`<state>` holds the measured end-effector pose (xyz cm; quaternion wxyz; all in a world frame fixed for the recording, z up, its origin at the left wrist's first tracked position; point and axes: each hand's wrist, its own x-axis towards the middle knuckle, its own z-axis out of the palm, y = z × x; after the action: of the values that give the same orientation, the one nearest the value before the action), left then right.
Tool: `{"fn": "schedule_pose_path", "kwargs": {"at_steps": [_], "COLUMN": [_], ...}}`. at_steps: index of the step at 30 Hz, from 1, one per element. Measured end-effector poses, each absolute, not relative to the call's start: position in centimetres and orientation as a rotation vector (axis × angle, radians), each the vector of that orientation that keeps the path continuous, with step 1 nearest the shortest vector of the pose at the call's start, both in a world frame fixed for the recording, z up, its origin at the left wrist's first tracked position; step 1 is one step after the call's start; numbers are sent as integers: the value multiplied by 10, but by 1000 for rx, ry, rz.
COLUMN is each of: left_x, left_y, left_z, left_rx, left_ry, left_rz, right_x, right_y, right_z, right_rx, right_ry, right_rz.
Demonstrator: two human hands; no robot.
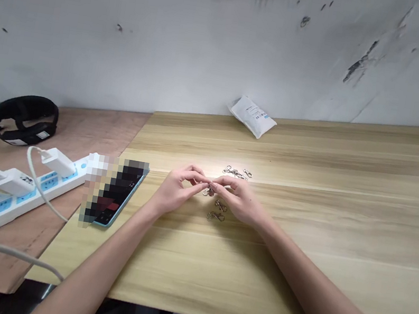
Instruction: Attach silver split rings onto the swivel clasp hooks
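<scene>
My left hand (pixel 176 190) and my right hand (pixel 238 198) meet over the light wooden table (pixel 306 205), fingertips pinched together on a small metal clasp (pixel 209 189) held between them. Two more metal clasps (pixel 217 211) lie on the table just below the hands. A small heap of the same metal clasps (pixel 236 172) rests on the wood just behind my right hand. Both hands are closed in a pinch; the part they hold is tiny and partly hidden by the fingers.
A phone (pixel 118 194) lies left of my left hand. A white power strip (pixel 16 183) with plugged chargers and cables sits on the darker table at left, near a black headband device (pixel 26 119). A white packet (pixel 252 116) leans against the wall.
</scene>
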<state>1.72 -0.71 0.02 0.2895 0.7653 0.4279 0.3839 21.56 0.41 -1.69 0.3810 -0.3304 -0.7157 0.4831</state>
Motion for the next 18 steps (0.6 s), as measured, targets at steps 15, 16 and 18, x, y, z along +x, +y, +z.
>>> {"fn": "schedule_pose_path", "kwargs": {"at_steps": [15, 16, 18], "left_x": [22, 22, 21], "left_y": [-10, -10, -10], "left_z": [4, 3, 1], "left_rx": [2297, 2309, 2352], "left_ry": [1344, 1358, 1372], "left_rz": [1008, 982, 925], "right_x": [220, 219, 216], "right_y": [11, 10, 6], "right_z": [-19, -19, -17], "right_rx": [-851, -839, -788], "right_ry": [-2120, -2120, -2122], "right_rz": [254, 183, 142]}}
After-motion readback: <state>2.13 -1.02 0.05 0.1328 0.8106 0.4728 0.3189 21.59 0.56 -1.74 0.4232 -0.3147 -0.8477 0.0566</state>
